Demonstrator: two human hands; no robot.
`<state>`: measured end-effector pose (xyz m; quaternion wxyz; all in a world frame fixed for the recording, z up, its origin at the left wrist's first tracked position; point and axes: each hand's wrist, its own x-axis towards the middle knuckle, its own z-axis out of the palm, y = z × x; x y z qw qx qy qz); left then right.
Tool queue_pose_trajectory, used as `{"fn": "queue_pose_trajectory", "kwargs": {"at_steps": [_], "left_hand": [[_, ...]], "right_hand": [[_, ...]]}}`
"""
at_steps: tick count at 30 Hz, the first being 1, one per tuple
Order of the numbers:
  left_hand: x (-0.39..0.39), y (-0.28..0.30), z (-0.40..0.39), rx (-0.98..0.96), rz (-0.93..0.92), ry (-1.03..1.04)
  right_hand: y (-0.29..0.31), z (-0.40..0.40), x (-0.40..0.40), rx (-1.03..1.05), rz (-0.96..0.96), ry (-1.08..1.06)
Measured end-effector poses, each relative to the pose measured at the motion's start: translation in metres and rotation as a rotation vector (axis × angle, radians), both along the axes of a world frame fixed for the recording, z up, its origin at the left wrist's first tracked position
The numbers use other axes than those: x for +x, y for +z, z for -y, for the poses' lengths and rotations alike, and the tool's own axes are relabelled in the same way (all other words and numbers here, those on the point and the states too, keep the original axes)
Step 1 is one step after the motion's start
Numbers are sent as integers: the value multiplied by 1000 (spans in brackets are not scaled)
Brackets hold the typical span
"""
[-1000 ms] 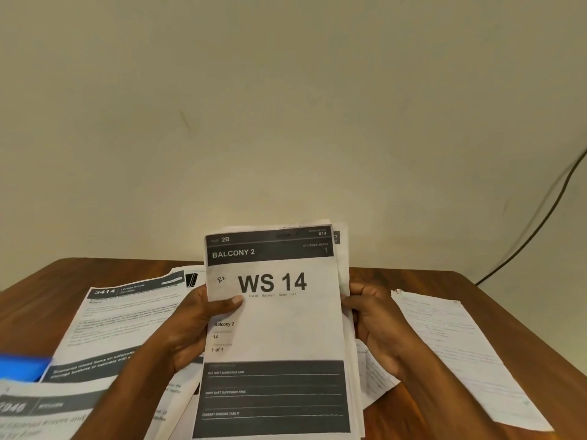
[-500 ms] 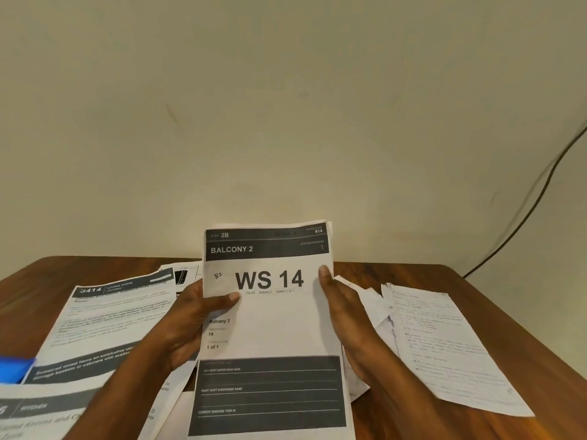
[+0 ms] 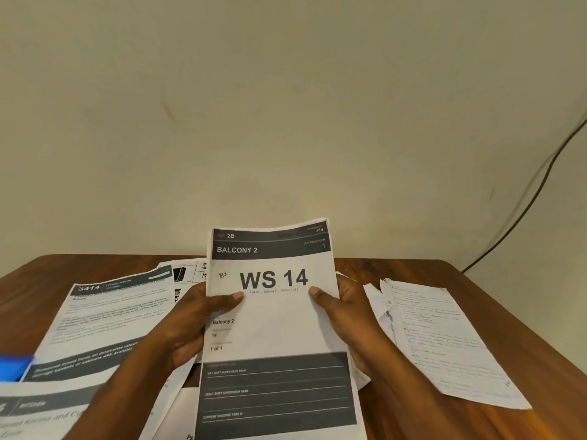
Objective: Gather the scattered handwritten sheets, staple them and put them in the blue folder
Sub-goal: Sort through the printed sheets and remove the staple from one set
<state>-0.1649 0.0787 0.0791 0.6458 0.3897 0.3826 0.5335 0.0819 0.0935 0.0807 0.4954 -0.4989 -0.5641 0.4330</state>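
Both hands hold a stack of sheets (image 3: 273,325) upright over the table; its front page is printed "BALCONY 2, WS 14". My left hand (image 3: 193,325) grips the left edge, thumb on the front. My right hand (image 3: 346,315) grips the right edge, thumb on the front too. Handwritten sheets (image 3: 441,338) lie flat on the table to the right, overlapping one another. A corner of the blue folder (image 3: 12,366) shows at the left edge.
Printed sheets (image 3: 104,322) with dark header bars lie spread over the left of the wooden table (image 3: 495,281). A plain wall rises behind the table. A black cable (image 3: 521,214) runs down the wall at the right.
My right hand has slid from the face of the stack to its right edge, thumb now on the front. The stack looks squared. The handwritten sheets lie unmoved.
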Motion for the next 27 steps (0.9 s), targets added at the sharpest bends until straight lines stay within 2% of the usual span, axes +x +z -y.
{"fn": "queue_pose_trajectory", "kwargs": {"at_steps": [6,10,18,27], "left_hand": [[1,-6,-1,-7,12,-44],[2,-9,-3,-9,-48,-12],[-10,-5,-4,8,-136,77],[-77,4,5,-30,-138,206]], "right_hand": [[0,-1,-2,9,-18,-48],[1,2,-3,-6,-8,-37],[-4,10,-10,-38,76,96],[-6,21,-19,-109,143,238]]}}
